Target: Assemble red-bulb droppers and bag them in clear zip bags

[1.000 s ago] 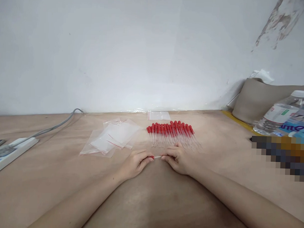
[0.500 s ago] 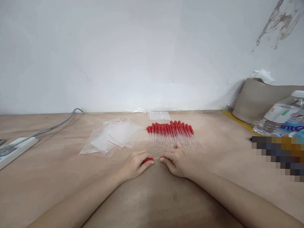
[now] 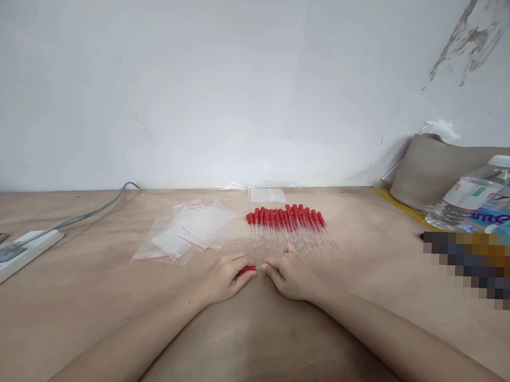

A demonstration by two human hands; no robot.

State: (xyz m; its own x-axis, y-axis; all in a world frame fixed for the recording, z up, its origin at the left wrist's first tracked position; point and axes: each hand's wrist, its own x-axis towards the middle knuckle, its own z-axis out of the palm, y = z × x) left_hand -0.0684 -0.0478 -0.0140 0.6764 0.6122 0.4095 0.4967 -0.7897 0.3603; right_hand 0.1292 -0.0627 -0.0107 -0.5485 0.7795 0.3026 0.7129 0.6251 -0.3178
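My left hand [image 3: 231, 276] is closed around the red rubber bulb [image 3: 247, 269] of a dropper. From the bulb a thin clear tube [image 3: 258, 268] points right, and my right hand [image 3: 286, 274] pinches it between thumb and fingers. Only a short piece of the tube shows between the two hands; its far end is hidden in my right hand. Just beyond the hands lies a row of several red-bulbed droppers [image 3: 285, 219], bulbs toward the wall and clear tips toward me.
Clear zip bags [image 3: 190, 230] lie overlapping at the left, and another bag [image 3: 266, 195] lies by the wall. A white power strip [image 3: 24, 261] with a grey cable [image 3: 91, 212] is far left. A water bottle [image 3: 468, 193] and a grey-brown container [image 3: 418, 171] stand at the right.
My right hand has slid left along the tube toward the red bulb, so less of the tube shows. My left hand keeps its hold on the bulb, almost still.
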